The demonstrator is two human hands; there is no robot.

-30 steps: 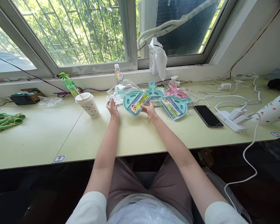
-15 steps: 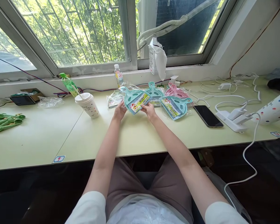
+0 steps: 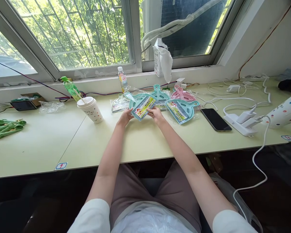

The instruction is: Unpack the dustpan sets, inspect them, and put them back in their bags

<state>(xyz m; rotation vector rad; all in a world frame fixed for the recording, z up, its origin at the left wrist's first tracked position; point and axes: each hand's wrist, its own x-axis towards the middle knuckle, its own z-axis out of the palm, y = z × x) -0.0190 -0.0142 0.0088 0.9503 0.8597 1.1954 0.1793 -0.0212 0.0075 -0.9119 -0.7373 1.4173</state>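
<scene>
A packaged teal dustpan and brush set (image 3: 142, 105) with a yellow and blue label is held between my two hands, just above the table. My left hand (image 3: 125, 117) grips its left lower edge. On its right side, my right hand (image 3: 156, 115) pinches the lower corner. Behind it lies another teal set (image 3: 160, 94), with a pink set (image 3: 182, 94) beside that one. A further teal set (image 3: 181, 110) rests to the right of my right hand. A clear-wrapped pale set (image 3: 119, 104) lies behind my left hand, partly hidden.
On the table (image 3: 92, 142) stand a lidded cup (image 3: 90, 110), a green bottle (image 3: 71, 87) and a small bottle (image 3: 122, 79). To the right are a phone (image 3: 215, 119), a power strip (image 3: 241, 124) and white cables. Green bundled items (image 3: 7, 128) lie far left.
The held teal set has turned slightly, and its handle end points more away from me. My left hand has shifted a little along its edge.
</scene>
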